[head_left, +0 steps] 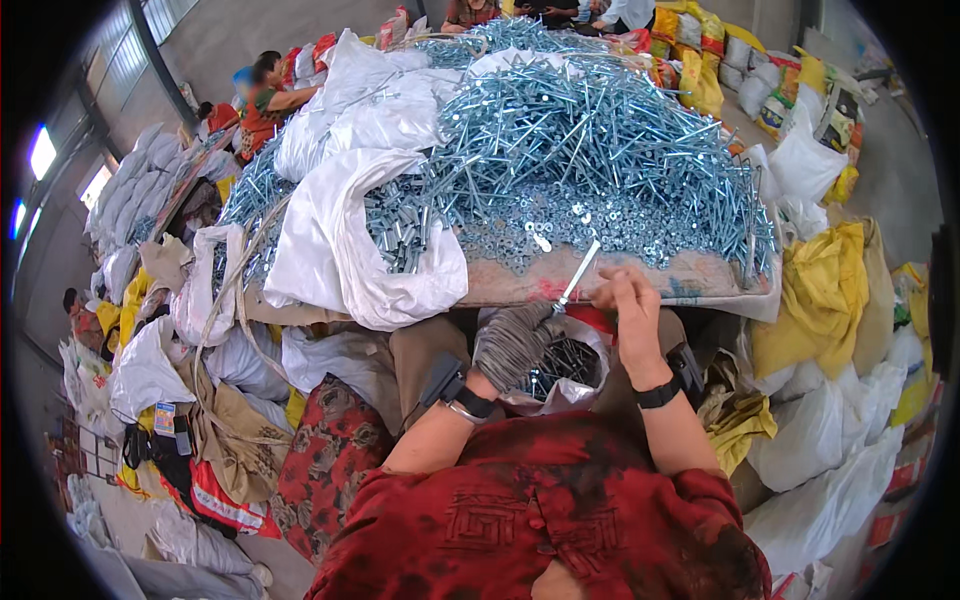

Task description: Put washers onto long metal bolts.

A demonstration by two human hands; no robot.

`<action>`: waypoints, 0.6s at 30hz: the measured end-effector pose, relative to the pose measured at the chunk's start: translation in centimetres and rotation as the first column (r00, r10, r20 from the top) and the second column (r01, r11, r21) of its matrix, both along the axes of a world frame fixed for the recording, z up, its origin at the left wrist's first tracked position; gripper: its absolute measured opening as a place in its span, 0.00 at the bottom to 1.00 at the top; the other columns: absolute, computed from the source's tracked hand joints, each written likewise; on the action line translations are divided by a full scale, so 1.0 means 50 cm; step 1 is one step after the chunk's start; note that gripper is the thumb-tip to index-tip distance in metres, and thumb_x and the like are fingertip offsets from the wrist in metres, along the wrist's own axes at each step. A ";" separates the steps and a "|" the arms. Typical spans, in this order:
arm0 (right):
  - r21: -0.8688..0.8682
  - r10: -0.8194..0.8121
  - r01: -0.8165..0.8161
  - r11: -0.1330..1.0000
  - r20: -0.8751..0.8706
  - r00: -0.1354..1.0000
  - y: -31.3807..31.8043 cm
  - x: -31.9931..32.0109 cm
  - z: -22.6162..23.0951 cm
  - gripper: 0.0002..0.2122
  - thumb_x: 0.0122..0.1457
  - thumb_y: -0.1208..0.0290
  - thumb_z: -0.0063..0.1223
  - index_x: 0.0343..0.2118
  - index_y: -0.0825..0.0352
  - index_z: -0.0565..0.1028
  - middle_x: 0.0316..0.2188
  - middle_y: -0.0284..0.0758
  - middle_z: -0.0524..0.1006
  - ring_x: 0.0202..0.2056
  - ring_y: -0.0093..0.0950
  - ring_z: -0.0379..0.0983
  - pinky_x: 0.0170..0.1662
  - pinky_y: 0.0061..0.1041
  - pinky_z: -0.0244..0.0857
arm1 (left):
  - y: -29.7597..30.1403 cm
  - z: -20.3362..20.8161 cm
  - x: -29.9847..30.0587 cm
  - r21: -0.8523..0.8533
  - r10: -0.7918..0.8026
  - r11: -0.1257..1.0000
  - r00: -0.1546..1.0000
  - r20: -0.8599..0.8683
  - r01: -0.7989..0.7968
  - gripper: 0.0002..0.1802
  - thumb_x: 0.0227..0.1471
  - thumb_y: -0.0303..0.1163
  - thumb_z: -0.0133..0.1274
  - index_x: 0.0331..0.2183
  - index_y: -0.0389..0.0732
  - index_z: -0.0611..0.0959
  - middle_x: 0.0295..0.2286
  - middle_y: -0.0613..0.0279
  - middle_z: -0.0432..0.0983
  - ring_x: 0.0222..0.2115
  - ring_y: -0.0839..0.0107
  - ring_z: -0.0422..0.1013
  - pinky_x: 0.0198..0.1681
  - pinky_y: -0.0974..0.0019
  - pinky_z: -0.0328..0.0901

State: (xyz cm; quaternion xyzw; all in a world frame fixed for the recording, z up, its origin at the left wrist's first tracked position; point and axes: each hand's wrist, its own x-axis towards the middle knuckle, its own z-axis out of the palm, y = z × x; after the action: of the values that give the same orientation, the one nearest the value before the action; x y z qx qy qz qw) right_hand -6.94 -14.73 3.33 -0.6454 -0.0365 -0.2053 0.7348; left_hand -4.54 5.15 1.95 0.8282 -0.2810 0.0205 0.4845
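Note:
My left hand point(512, 345), in a grey glove, is closed around the lower end of a long shiny metal bolt point(580, 273). The bolt tilts up and to the right, in front of the table edge. My bare right hand point(630, 305) is just right of the bolt, its fingers curled and thumb drawn in; whatever they pinch, if anything, is hidden. Under both hands, an open white sack point(560, 402) between my knees holds dark-looking bolts point(568, 362). On the table ahead, loose washers and nuts point(510, 230) lie before a large heap of long bolts point(590, 130).
A white bag point(325, 240) of metal sleeves point(400, 235) sits open at the table's left front. The cloth-covered table edge point(620, 283) runs close beyond my hands. Yellow sacks point(815, 295) and white sacks point(830, 430) crowd my right. Other people point(268, 105) sit around the table.

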 end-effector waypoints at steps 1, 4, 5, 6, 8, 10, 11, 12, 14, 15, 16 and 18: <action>-0.001 0.004 -0.004 1.000 -0.003 1.000 0.022 -0.005 0.013 0.16 0.68 0.60 0.46 0.41 0.72 0.73 0.25 0.33 0.77 0.25 0.18 0.69 0.34 0.20 0.65 | -0.006 0.014 -0.014 -0.001 0.004 1.000 1.000 -0.003 -0.004 0.14 0.54 0.39 0.57 0.33 0.36 0.82 0.28 0.44 0.78 0.32 0.46 0.74 0.35 0.51 0.66; -0.115 0.094 -0.090 0.989 0.031 0.995 0.034 -0.004 0.034 0.12 0.66 0.63 0.52 0.39 0.70 0.75 0.24 0.31 0.77 0.27 0.17 0.70 0.32 0.20 0.63 | -0.020 0.037 -0.031 0.231 0.011 0.971 0.982 0.186 -0.055 0.15 0.54 0.40 0.57 0.40 0.41 0.83 0.30 0.51 0.80 0.30 0.53 0.77 0.34 0.56 0.70; -0.113 0.098 -0.094 0.989 0.027 0.995 0.023 -0.002 0.032 0.12 0.66 0.63 0.52 0.39 0.70 0.75 0.24 0.31 0.77 0.27 0.17 0.70 0.32 0.20 0.63 | -0.015 0.034 -0.028 0.232 0.015 0.971 0.983 0.182 -0.058 0.15 0.54 0.40 0.57 0.40 0.41 0.83 0.30 0.51 0.80 0.30 0.53 0.77 0.34 0.56 0.70; -0.278 0.054 -0.066 0.958 -0.049 0.997 0.013 -0.001 0.028 0.11 0.66 0.65 0.50 0.36 0.71 0.75 0.24 0.31 0.77 0.29 0.19 0.72 0.35 0.21 0.64 | -0.009 0.025 -0.023 0.309 0.008 0.949 0.985 0.170 -0.061 0.15 0.54 0.39 0.57 0.42 0.42 0.83 0.33 0.51 0.80 0.33 0.54 0.77 0.35 0.57 0.70; -0.429 -0.005 -0.060 0.901 -0.148 0.989 0.009 0.004 0.013 0.11 0.66 0.68 0.48 0.34 0.71 0.75 0.24 0.31 0.77 0.31 0.20 0.73 0.38 0.22 0.65 | -0.006 -0.018 -0.008 0.351 -0.007 0.934 0.978 0.208 -0.068 0.17 0.54 0.37 0.56 0.46 0.43 0.82 0.37 0.52 0.80 0.37 0.55 0.77 0.39 0.57 0.70; -0.201 0.109 -0.101 0.974 0.030 0.994 0.016 0.021 -0.004 0.10 0.65 0.69 0.49 0.29 0.70 0.74 0.21 0.28 0.75 0.28 0.18 0.72 0.33 0.22 0.65 | -0.012 -0.033 0.005 0.334 -0.027 0.941 0.969 0.245 -0.059 0.20 0.53 0.34 0.57 0.49 0.43 0.80 0.39 0.53 0.80 0.41 0.54 0.76 0.45 0.57 0.69; -0.346 0.070 -0.036 0.937 0.084 0.994 0.004 0.030 -0.005 0.11 0.63 0.67 0.52 0.27 0.70 0.75 0.18 0.31 0.74 0.23 0.18 0.69 0.26 0.23 0.61 | -0.007 -0.050 0.010 0.268 -0.053 0.963 0.943 0.329 -0.039 0.20 0.52 0.34 0.57 0.49 0.43 0.80 0.39 0.52 0.80 0.42 0.53 0.75 0.46 0.57 0.68; -0.395 0.045 -0.065 0.916 -0.060 0.997 0.000 0.027 0.003 0.12 0.63 0.66 0.53 0.27 0.69 0.75 0.17 0.33 0.72 0.21 0.19 0.70 0.24 0.25 0.61 | -0.011 -0.019 0.000 0.251 -0.059 0.968 0.967 0.248 -0.006 0.20 0.53 0.34 0.56 0.49 0.42 0.80 0.39 0.50 0.79 0.42 0.52 0.74 0.46 0.56 0.68; -0.429 -0.026 0.092 0.898 0.158 0.987 0.004 0.037 -0.008 0.14 0.63 0.64 0.52 0.27 0.71 0.76 0.15 0.31 0.71 0.18 0.20 0.69 0.23 0.25 0.62 | -0.013 -0.040 0.013 0.311 -0.051 0.950 0.960 0.276 -0.039 0.17 0.52 0.33 0.58 0.45 0.42 0.82 0.35 0.53 0.80 0.35 0.53 0.76 0.39 0.56 0.69; -0.426 -0.041 0.089 0.900 0.120 0.992 0.000 0.034 -0.014 0.14 0.63 0.64 0.52 0.27 0.71 0.76 0.15 0.31 0.71 0.18 0.20 0.69 0.23 0.25 0.62 | -0.006 -0.061 0.024 0.237 -0.055 0.970 0.906 0.420 -0.051 0.16 0.51 0.34 0.59 0.44 0.42 0.83 0.32 0.54 0.81 0.33 0.54 0.76 0.36 0.56 0.70; -0.278 0.099 -0.106 0.955 -0.037 0.994 -0.007 0.034 -0.009 0.13 0.63 0.65 0.52 0.27 0.70 0.76 0.16 0.30 0.72 0.20 0.19 0.70 0.23 0.23 0.62 | -0.012 -0.051 0.022 0.297 -0.054 0.953 0.931 0.361 -0.060 0.16 0.52 0.34 0.59 0.43 0.42 0.83 0.32 0.54 0.81 0.33 0.54 0.76 0.35 0.56 0.70; -0.144 0.204 -0.228 0.963 -0.165 0.965 -0.018 0.037 -0.018 0.12 0.64 0.66 0.52 0.27 0.70 0.76 0.19 0.28 0.73 0.23 0.16 0.71 0.25 0.19 0.64 | -0.024 -0.042 0.023 0.358 -0.069 0.933 0.952 0.298 -0.045 0.16 0.52 0.34 0.59 0.43 0.42 0.83 0.32 0.54 0.80 0.33 0.55 0.76 0.35 0.57 0.70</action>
State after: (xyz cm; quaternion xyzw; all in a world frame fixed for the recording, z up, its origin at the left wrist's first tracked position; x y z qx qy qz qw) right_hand -5.10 -15.64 2.41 -0.7087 -0.0683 -0.0713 0.6985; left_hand -3.41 3.93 -0.14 0.8879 -0.3566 0.0933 0.2751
